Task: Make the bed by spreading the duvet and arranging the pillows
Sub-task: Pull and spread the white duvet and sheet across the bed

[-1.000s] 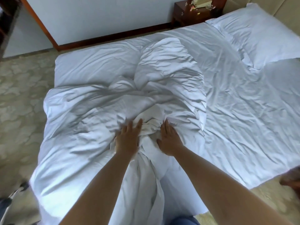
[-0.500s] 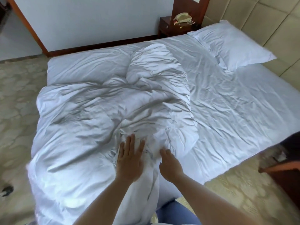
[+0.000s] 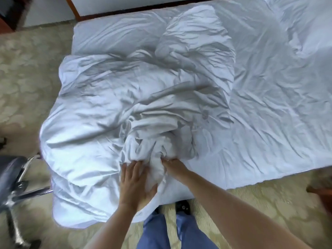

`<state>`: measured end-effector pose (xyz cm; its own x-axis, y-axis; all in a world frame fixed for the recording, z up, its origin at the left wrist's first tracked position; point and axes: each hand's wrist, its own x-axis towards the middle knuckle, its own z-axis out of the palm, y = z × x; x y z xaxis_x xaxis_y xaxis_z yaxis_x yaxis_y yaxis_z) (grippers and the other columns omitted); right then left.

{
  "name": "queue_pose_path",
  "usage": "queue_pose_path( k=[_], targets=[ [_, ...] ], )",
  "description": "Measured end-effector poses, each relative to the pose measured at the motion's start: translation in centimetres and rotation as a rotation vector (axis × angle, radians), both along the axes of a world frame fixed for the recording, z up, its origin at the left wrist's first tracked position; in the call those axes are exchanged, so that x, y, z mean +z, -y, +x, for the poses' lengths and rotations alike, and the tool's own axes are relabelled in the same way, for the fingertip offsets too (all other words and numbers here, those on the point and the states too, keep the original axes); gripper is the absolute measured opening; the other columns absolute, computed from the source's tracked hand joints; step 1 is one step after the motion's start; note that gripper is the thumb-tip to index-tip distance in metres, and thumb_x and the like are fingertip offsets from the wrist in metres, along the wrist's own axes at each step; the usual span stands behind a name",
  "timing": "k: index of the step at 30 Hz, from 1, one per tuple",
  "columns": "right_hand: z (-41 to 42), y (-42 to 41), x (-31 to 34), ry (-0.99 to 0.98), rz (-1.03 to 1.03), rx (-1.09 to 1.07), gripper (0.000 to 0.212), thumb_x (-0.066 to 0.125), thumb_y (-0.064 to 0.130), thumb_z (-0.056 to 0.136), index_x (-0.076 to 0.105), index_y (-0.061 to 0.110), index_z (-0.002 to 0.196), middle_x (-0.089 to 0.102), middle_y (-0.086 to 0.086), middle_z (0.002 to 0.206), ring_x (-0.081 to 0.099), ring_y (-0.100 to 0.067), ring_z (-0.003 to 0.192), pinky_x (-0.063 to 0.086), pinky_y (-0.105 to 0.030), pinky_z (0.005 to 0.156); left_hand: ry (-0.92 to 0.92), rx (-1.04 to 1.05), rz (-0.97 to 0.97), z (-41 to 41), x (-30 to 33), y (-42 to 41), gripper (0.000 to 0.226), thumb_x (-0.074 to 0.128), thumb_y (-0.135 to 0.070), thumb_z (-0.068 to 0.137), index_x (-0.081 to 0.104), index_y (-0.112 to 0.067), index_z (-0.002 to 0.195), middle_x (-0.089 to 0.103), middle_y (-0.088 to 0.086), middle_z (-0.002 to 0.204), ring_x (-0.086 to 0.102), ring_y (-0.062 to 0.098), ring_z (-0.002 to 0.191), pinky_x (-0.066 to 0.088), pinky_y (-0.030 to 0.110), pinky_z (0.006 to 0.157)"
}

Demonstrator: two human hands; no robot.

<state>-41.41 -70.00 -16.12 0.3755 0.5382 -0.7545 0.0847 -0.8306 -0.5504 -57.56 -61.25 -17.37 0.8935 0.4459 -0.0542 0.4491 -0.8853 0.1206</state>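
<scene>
Two hands, left hand and right hand, apparently gripping one duvet

The heaped duvet fills the bed's left half, bunched high near the front edge. To the right the flat sheet lies open. A chair stands close at the left corner.

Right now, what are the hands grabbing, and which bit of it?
Both the left hand and the right hand grip the duvet at a bunched-up fold by its near edge.
</scene>
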Motion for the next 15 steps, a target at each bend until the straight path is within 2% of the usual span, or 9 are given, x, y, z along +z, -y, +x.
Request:
queue_pose_path(
  k=[2,3,4,6,8,10,12,13,15],
  targets=[
    [0.1,-0.3,-0.2,-0.061,0.038,-0.137,0.045,0.040,0.055,0.095,0.064,0.017,0.096,0.050,0.001,0.065,0.048,-0.012,0.061,0.034,-0.023,0.056,-0.248,0.092,-0.048,0.5,-0.4,1.0,0.113,0.044,-0.081,0.066,0.025,-0.007,0.149,0.014,0.010,0.159,0.006,0.027,0.145,-0.015,0.056,0.110],
    [0.2,-0.4,-0.1,-0.070,0.037,-0.160,0.047,0.040,0.058,0.093,0.064,0.019,0.104,0.052,0.001,0.066,0.050,-0.012,0.061,0.034,-0.022,0.056,-0.351,0.135,-0.057,0.8,-0.9,1.2,0.123,0.045,-0.083,0.064,-0.001,-0.009,0.150,-0.010,0.008,0.159,-0.014,0.024,0.146,-0.024,0.056,0.105],
    [0.1,-0.5,-0.3,-0.072,0.043,-0.157,0.048,0.040,0.059,0.093,0.064,0.021,0.109,0.058,-0.003,0.071,0.056,-0.016,0.068,0.036,-0.023,0.060,-0.395,0.175,-0.064,1.4,-1.1,1.5,0.128,0.051,-0.081,0.062,-0.012,-0.009,0.148,-0.021,0.007,0.157,-0.022,0.024,0.144,-0.025,0.059,0.102],
    [0.2,-0.2,-1.1,-0.044,0.079,-0.086,0.044,0.032,0.046,0.100,0.060,0.019,0.121,0.062,-0.014,0.094,0.060,-0.024,0.088,0.037,-0.026,0.070,-0.427,0.234,-0.009,2.4,-0.9,2.0,0.122,0.065,-0.064,0.064,0.003,-0.006,0.151,-0.009,0.013,0.159,-0.012,0.030,0.146,-0.011,0.069,0.103],
    [0.1,0.3,-0.8,0.014,0.115,0.023,0.051,0.025,0.035,0.099,0.049,0.010,0.137,0.062,-0.015,0.111,0.057,-0.023,0.090,0.035,-0.026,0.070,-0.478,0.263,0.056,3.3,-0.7,2.7,0.095,0.061,-0.038,0.082,0.003,-0.007,0.152,-0.007,0.016,0.159,-0.012,0.035,0.145,0.002,0.075,0.103],
    [0.0,0.8,-0.7,-0.034,0.106,-0.006,0.047,0.036,0.041,0.097,0.062,0.008,0.119,0.064,-0.008,0.114,0.056,-0.017,0.090,0.038,-0.024,0.072,-0.529,0.266,0.087,4.1,-0.1,3.2,0.082,0.050,-0.019,0.092,-0.005,-0.008,0.151,-0.011,0.015,0.158,-0.014,0.038,0.144,0.013,0.074,0.104],
    [-0.1,1.6,0.0,-0.014,0.116,-0.051,0.039,0.039,0.044,0.097,0.063,0.014,0.105,0.060,-0.001,0.111,0.054,-0.017,0.099,0.038,-0.025,0.077,-0.468,0.229,0.092,4.2,0.7,2.9,0.083,0.059,-0.010,0.087,0.006,-0.007,0.150,0.008,0.017,0.156,0.004,0.040,0.145,0.034,0.067,0.100],
    [-0.2,2.0,0.4,-0.015,0.106,-0.042,0.035,0.038,0.041,0.099,0.060,0.016,0.107,0.055,0.000,0.113,0.052,-0.018,0.104,0.035,-0.026,0.079,-0.420,0.185,0.086,4.0,0.9,2.4,0.086,0.072,-0.007,0.075,0.023,-0.006,0.146,0.031,0.018,0.147,0.026,0.041,0.138,0.048,0.061,0.088],
    [-0.6,2.5,1.1,-0.026,0.082,-0.014,0.030,0.035,0.031,0.102,0.058,0.012,0.103,0.051,-0.004,0.109,0.051,-0.020,0.106,0.032,-0.025,0.078,-0.356,0.048,0.127,2.7,1.3,1.1,0.077,0.089,0.000,0.039,0.061,-0.006,0.111,0.066,0.011,0.097,0.063,0.036,0.095,0.057,0.044,0.051]
  ],
)
